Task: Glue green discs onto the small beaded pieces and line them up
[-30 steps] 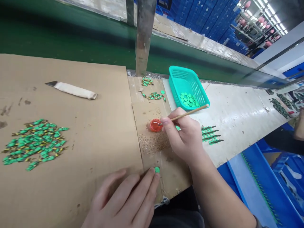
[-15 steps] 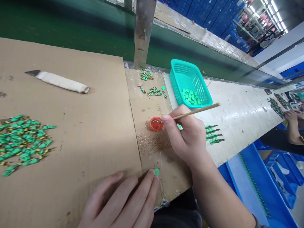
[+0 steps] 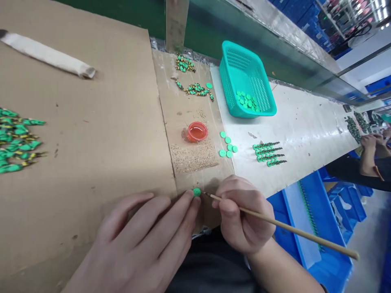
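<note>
My left hand [image 3: 146,240] lies on the cardboard with its fingers stretched forward, two fingertips holding a small green disc [image 3: 197,191] against the surface. In my right hand [image 3: 246,213] is a thin paintbrush [image 3: 290,228] with a wooden handle, gripped near its bristles. The brush tip points left and sits just right of the disc, with a small gap. Beyond both hands stands a red cup [image 3: 198,132] of clear-looking liquid. Tiny gold-brown beads [image 3: 194,156] are spread between the cup and the disc.
Loose green discs [image 3: 228,140] lie right of the cup; more are in a turquoise basket [image 3: 229,87]. Green pieces with dark spiky strips [image 3: 267,154] stand in rows. Green-and-yellow pieces [image 3: 16,140] pile at left, near a white-wrapped blade [image 3: 49,56]. Another person's hands [image 3: 371,141] work far right.
My right hand has brought the brush from the red cup down to beside the green disc. The left fingers stay on the disc. The whole view has shifted.
</note>
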Demonstrator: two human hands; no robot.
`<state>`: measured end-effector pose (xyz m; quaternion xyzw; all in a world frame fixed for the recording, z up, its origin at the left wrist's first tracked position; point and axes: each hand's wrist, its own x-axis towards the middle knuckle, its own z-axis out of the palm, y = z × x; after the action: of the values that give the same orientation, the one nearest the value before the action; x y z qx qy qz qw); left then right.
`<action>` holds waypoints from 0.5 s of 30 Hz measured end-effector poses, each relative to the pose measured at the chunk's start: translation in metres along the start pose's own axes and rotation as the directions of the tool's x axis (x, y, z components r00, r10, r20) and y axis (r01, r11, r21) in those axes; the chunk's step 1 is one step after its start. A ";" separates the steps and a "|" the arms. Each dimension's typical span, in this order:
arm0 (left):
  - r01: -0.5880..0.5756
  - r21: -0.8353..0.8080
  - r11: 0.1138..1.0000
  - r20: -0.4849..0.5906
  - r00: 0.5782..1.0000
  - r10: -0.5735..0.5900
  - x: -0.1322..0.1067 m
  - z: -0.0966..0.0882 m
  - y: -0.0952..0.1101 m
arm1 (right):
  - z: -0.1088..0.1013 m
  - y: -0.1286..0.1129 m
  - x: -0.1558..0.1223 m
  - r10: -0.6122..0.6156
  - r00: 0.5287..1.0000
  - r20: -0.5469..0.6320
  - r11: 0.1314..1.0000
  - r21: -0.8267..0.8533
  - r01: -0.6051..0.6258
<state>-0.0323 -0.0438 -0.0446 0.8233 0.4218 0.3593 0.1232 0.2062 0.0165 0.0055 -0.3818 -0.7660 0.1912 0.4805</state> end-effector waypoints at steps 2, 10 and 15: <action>-0.071 0.070 0.995 0.017 0.997 0.070 0.003 -0.002 0.001 | 0.002 0.001 -0.001 -0.065 0.998 -0.014 0.998 0.002 0.065; -0.077 0.117 0.990 0.078 0.995 0.068 0.010 -0.002 0.005 | 0.000 0.000 0.000 -0.118 0.992 0.050 0.992 -0.034 0.120; -0.069 0.122 0.990 0.087 0.994 0.059 0.009 -0.003 0.007 | 0.001 0.001 0.000 -0.114 0.992 0.052 0.993 -0.023 0.115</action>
<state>-0.0264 -0.0410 -0.0343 0.8568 0.4113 0.3014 0.0773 0.2061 0.0168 0.0046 -0.3385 -0.8010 0.1630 0.4661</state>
